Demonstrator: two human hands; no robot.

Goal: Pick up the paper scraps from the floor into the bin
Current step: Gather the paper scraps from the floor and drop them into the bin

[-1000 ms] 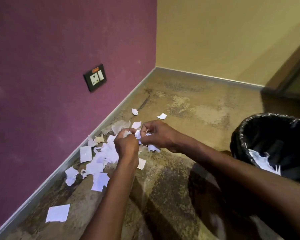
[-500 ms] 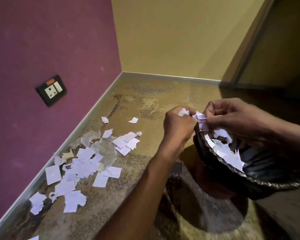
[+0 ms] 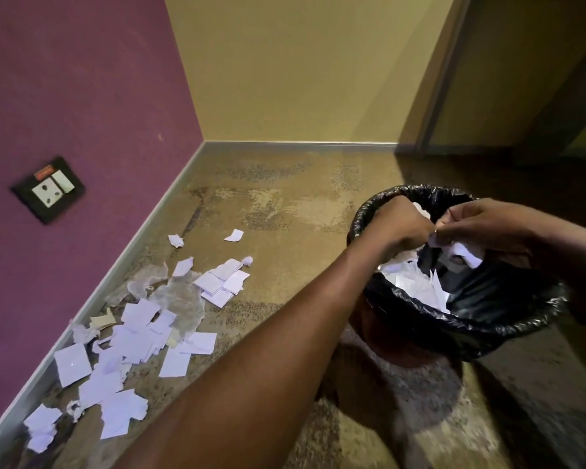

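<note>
Here white, torn paper scraps (image 3: 460, 253) are pinched over the black-lined bin (image 3: 420, 319) by curled left hand (image 3: 401, 223) and right hand (image 3: 481, 221); more lie scattered along the floor's (image 3: 301, 204) left edge.

Left hand (image 3: 398, 225) curled over bin (image 3: 467, 328); its fingertips hidden, held contents unclear. Right hand (image 3: 481, 228) covers part of the paper in the bin (image 3: 416, 286); right forearm cut by frame edge. Bin base hidden behind left forearm. Paper scraps on the floor (image 3: 132, 336) overlap, count unclear; lowest ones blurred.
</note>
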